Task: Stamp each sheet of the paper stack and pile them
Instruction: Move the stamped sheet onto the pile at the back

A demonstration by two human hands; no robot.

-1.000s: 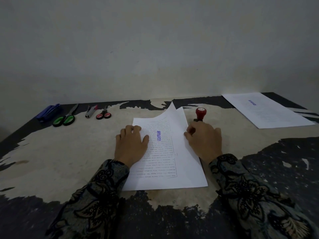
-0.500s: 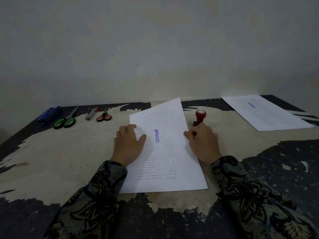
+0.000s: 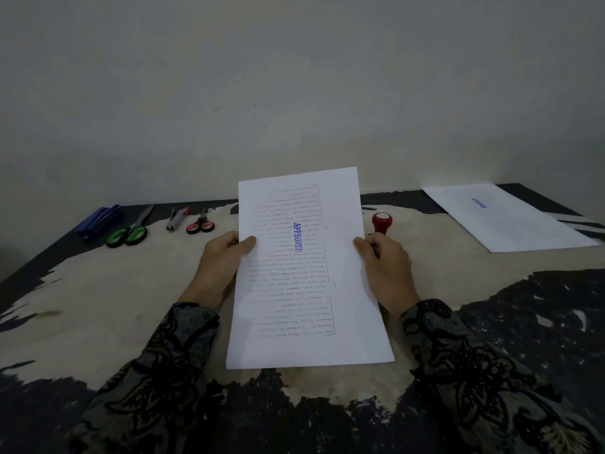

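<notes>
Since a moment ago you have raised the stamped sheet (image 3: 304, 270) off the desk (image 3: 98, 290), its far end now tilted up toward the wall. Your left hand (image 3: 222, 260) and right hand (image 3: 383, 260) each pinch a long side edge, thumbs on top. The sheet's long axis runs away from you, the blue "APPROVED" mark along it; the red stamp (image 3: 381, 221) stands just beyond your right hand.

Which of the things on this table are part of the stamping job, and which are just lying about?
In the job: stamped sheet gripped by left hand and right hand; red stamp; finished pile.

Lying about: green scissors, red scissors, staple remover, blue stapler.
</notes>
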